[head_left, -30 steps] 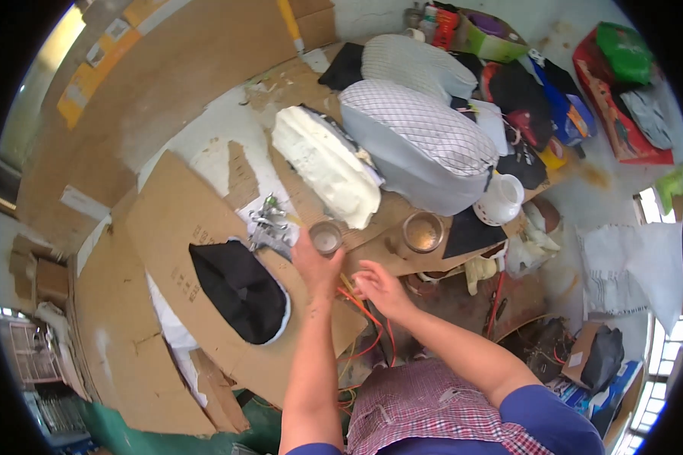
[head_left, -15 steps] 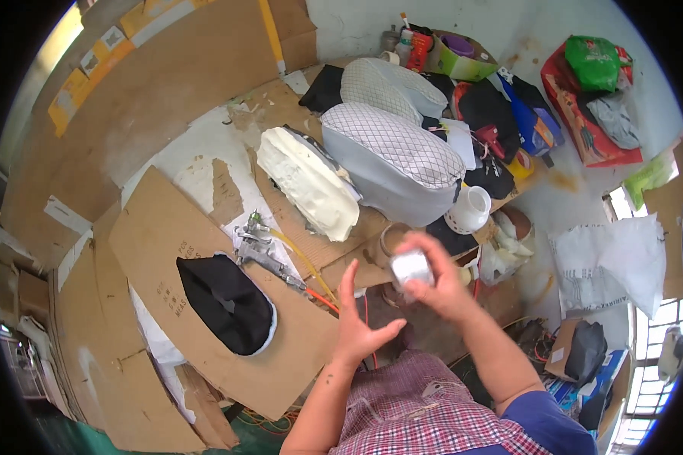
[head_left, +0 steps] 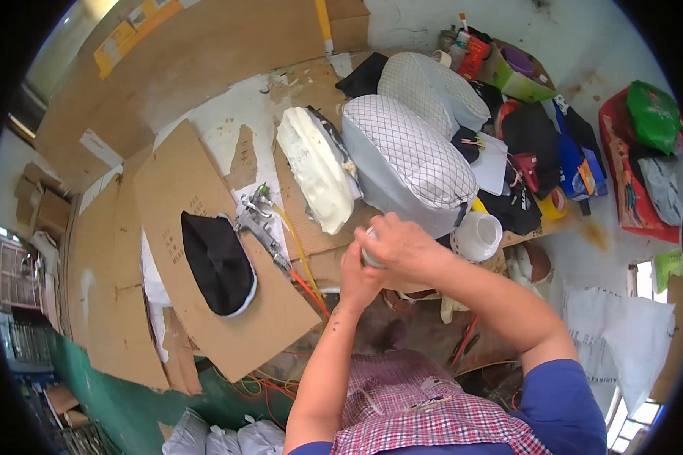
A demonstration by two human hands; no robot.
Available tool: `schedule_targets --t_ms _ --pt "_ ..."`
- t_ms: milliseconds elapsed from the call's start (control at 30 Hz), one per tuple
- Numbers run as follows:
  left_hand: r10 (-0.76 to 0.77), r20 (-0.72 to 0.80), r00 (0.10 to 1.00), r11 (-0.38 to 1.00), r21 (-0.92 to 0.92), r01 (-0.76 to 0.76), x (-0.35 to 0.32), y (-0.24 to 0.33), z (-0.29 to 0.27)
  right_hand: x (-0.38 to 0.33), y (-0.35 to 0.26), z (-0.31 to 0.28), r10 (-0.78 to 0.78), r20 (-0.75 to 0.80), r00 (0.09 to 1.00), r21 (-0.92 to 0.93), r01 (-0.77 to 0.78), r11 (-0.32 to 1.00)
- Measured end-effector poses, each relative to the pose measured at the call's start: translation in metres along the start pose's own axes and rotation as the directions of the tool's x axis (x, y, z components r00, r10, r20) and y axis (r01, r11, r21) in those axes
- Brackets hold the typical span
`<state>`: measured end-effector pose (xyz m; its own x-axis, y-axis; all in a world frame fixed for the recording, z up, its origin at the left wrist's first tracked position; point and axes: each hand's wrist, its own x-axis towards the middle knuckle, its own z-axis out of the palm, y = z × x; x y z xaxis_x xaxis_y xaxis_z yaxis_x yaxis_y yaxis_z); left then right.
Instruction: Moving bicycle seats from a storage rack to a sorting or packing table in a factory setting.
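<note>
My left hand (head_left: 362, 277) is closed round a small whitish can-like object (head_left: 370, 249) from below and from the left. My right hand (head_left: 404, 244) covers its top and right side with bent fingers, so most of it is hidden and its exact kind cannot be told. Both hands meet in front of the workbench's near edge. Just beyond them lies a cream-coated padded piece (head_left: 316, 171). To its right stands a large grey cushion (head_left: 410, 152) with a diamond-quilted top. A metal spray gun (head_left: 259, 225) with a hose rests left of my hands.
A black fabric piece with a pale edge (head_left: 218, 265) lies on a cardboard sheet (head_left: 273, 326) at left. Near my right forearm stands a white jar (head_left: 478, 236). A second quilted cushion (head_left: 425, 85), a green box (head_left: 520, 76) and a red bag (head_left: 622, 182) are farther back.
The right hand, holding the whitish object, has moved left to meet the left hand. My left hand, spread open before, has closed round the object. The view has shifted.
</note>
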<state>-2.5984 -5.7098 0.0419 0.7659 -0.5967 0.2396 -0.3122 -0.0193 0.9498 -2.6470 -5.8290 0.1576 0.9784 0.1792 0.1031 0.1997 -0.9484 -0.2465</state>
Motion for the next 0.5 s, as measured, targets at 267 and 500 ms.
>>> schedule_targets --t_ms 267,500 --pt "-0.064 -0.104 0.993 0.994 -0.100 0.054 -0.002 0.005 0.015 -0.004 0.011 -0.002 -0.176 -0.050 0.983 -0.121 0.169 0.978" --pt "-0.063 -0.114 0.991 0.993 -0.111 0.051 0.000 0.006 0.033 -0.008 0.016 -0.013 0.050 0.016 0.999 -0.022 -0.050 0.999"
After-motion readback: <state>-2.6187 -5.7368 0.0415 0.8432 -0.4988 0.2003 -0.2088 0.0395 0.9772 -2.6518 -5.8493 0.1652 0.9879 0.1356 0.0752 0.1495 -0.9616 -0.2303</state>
